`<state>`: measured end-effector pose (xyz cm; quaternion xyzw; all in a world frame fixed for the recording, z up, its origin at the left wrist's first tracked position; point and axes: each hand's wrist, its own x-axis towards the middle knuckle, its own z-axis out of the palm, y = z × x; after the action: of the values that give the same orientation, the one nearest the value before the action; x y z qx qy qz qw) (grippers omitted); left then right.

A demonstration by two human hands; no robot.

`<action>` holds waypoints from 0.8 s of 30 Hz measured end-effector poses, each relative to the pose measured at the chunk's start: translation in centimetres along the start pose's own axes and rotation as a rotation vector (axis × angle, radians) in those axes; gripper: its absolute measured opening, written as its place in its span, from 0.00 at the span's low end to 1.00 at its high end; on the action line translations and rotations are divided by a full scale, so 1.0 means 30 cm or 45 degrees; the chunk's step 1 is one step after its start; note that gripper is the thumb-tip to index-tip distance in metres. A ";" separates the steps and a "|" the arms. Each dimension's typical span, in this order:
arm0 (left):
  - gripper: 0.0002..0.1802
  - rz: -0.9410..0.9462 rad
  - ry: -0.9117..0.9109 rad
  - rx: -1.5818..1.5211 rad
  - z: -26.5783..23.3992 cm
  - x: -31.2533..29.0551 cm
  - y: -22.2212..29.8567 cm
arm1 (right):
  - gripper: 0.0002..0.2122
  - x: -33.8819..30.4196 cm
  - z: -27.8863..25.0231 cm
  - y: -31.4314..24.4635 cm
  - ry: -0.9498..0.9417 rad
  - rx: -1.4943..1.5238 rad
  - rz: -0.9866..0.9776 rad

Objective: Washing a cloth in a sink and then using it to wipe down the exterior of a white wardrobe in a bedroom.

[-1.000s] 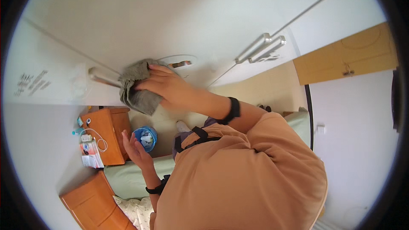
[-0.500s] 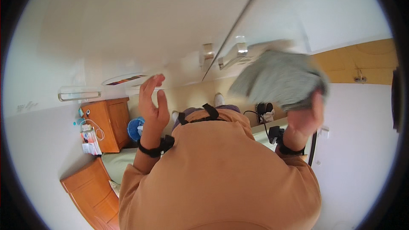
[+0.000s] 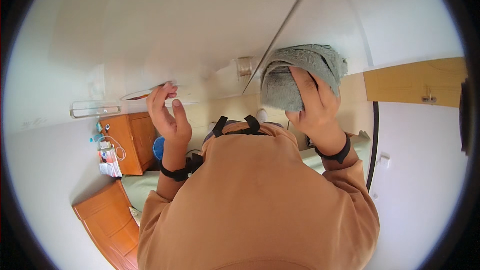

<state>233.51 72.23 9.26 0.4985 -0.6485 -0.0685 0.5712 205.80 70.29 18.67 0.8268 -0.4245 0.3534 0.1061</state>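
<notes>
Right hand (image 3: 318,115): fingers closed over a bunched grey plush cloth (image 3: 282,90), tips at a fold. Left hand (image 3: 170,122): empty, fingers loosely curled, thumb apart, near the door's long handle (image 3: 95,115). Cloth sits at the white cabinet door (image 3: 330,15), just right of the seam; full contact hard to tell. Should handle light, soft, floppy; best held by the folded bulk, fingers spread. Beyond: orange-brown nightstand (image 3: 120,147), blue bin (image 3: 158,148).
</notes>
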 end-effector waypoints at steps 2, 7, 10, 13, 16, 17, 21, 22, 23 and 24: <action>0.17 0.017 -0.020 -0.067 -0.032 0.020 -0.017 | 0.23 -0.004 0.021 -0.016 0.086 -0.123 0.008; 0.16 0.151 -0.134 -0.089 -0.090 0.044 -0.062 | 0.25 0.046 -0.005 -0.075 0.042 -0.253 0.156; 0.15 0.159 -0.190 -0.167 -0.110 0.058 -0.071 | 0.24 0.100 -0.059 -0.120 -0.070 -0.294 0.234; 0.15 0.148 -0.256 -0.260 -0.128 0.058 -0.099 | 0.22 0.123 -0.131 -0.101 -0.191 -0.151 0.261; 0.14 0.186 -0.290 -0.259 -0.153 0.038 -0.113 | 0.19 0.034 -0.200 -0.068 -0.300 -0.057 0.457; 0.14 0.192 -0.287 -0.279 -0.159 0.037 -0.117 | 0.19 -0.029 -0.180 -0.062 -0.297 -0.078 0.460; 0.15 0.131 -0.348 -0.297 -0.185 0.009 -0.121 | 0.12 -0.074 -0.126 -0.107 0.788 0.972 1.494; 0.15 0.126 -0.377 -0.276 -0.193 0.003 -0.123 | 0.12 -0.048 -0.091 -0.135 1.024 1.016 1.499; 0.15 0.125 -0.371 -0.269 -0.197 -0.005 -0.122 | 0.14 -0.042 -0.058 -0.141 0.975 0.949 1.321; 0.15 0.107 -0.341 -0.237 -0.205 -0.011 -0.116 | 0.16 -0.029 -0.041 -0.130 0.763 0.431 0.917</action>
<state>240.42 73.72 8.83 0.4023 -0.7298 -0.1702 0.5259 207.90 73.82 19.46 0.4954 -0.5705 0.6538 -0.0410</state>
